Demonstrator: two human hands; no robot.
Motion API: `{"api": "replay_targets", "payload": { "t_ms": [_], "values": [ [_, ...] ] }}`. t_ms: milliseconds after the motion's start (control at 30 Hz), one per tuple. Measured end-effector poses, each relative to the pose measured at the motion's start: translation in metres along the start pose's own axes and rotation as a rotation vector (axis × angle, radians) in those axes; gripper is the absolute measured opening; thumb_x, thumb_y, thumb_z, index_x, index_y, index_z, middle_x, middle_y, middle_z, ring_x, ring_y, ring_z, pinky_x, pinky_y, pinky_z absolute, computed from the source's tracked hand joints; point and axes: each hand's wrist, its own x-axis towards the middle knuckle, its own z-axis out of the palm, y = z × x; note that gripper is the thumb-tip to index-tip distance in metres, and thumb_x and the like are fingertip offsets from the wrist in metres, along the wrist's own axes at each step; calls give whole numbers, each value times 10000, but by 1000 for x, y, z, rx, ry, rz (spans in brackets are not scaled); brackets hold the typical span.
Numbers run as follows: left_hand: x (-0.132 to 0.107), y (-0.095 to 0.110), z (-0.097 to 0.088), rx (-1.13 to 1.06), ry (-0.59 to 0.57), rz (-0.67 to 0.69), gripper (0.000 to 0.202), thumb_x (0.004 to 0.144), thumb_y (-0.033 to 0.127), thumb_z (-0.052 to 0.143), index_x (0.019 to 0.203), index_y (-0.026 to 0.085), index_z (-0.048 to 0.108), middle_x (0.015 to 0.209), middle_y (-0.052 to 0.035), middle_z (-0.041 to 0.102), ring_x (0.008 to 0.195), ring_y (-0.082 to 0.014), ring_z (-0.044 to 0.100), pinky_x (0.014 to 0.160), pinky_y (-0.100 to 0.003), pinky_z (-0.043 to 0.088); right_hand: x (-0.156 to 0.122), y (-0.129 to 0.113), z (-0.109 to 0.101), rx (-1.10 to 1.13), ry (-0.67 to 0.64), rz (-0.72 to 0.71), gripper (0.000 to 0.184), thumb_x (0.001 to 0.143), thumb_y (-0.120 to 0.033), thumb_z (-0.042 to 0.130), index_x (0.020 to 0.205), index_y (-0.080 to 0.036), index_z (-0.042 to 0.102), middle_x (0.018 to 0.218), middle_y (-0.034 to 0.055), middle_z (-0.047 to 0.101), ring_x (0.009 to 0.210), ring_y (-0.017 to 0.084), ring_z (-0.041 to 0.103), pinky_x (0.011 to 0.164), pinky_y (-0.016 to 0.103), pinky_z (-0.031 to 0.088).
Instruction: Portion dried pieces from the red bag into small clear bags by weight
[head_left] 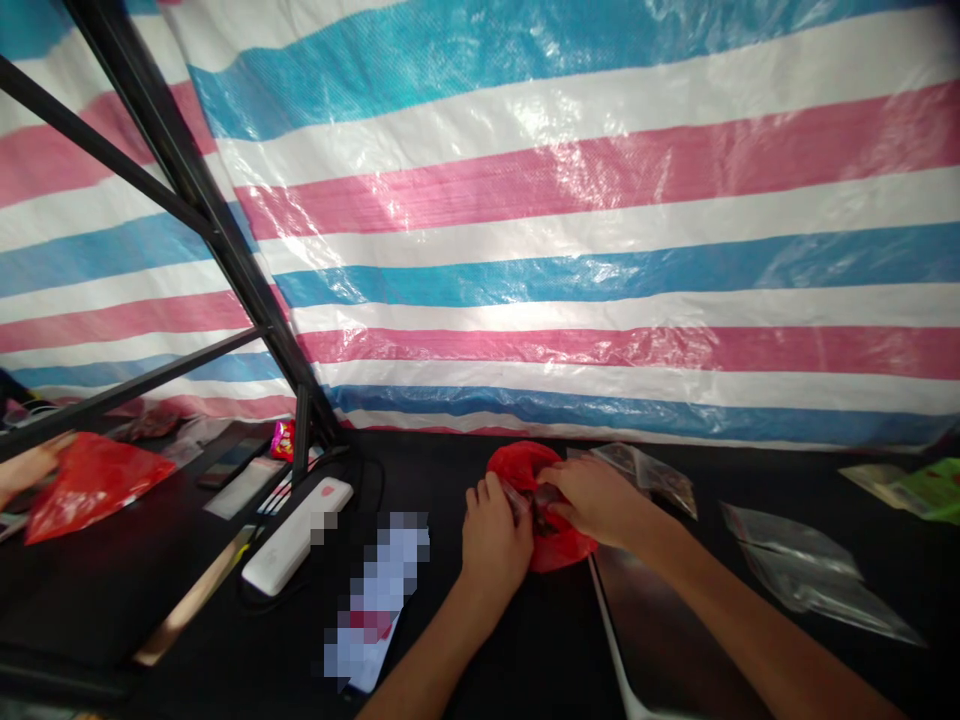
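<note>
A crumpled red plastic bag (559, 550) is clasped on a black desk (540, 660), held between the left hand (495, 530) and the right hand (592, 500), with the fingers of both closed on it and the hands nearly together. A clear plastic bag (645, 475) is seen just beside the right hand, and another (814, 570) lies farther right. A striped tarpaulin (600, 200) hangs behind.

Pink, white and blue horizontal stripes on a glossy tarp (600, 250), crossed by a black metal frame (202, 220). Below, a black tabletop (525, 660); near its far edge, a red plastic bag (541, 510); toward the left, a white plastic block (296, 535); at the right edge, a green packet (926, 490).
</note>
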Motion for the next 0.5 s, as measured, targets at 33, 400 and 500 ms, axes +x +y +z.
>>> {"api": "replay_targets", "payload": {
  "t_ms": [33,400,500],
  "values": [
    [1,0,-2,-80,-16,2,121,966,205,540,1087,193,534,1110,-149,677,1098,-320,646,904,-396,500,0,-1,0,19,-7,-5,208,937,-199,639,1097,-183,772,1101,147,814,1060,355,755,938,444,519],
    [13,0,8,-927,69,-199,187,924,365,636,949,236,504,770,35,604,703,-160,607,666,-254,444,-1,3,7,175,29,-16,248,853,-101,674,1055,-209,770,1024,137,825,1018,338,772,846,376,510],
    [13,3,9,-1025,126,-265,232,914,408,658,954,230,514,773,39,584,695,-147,584,662,-247,447,-2,3,4,204,11,-4,318,839,-61,635,1088,-211,764,1024,133,825,1030,334,770,839,366,507]
  ]
}}
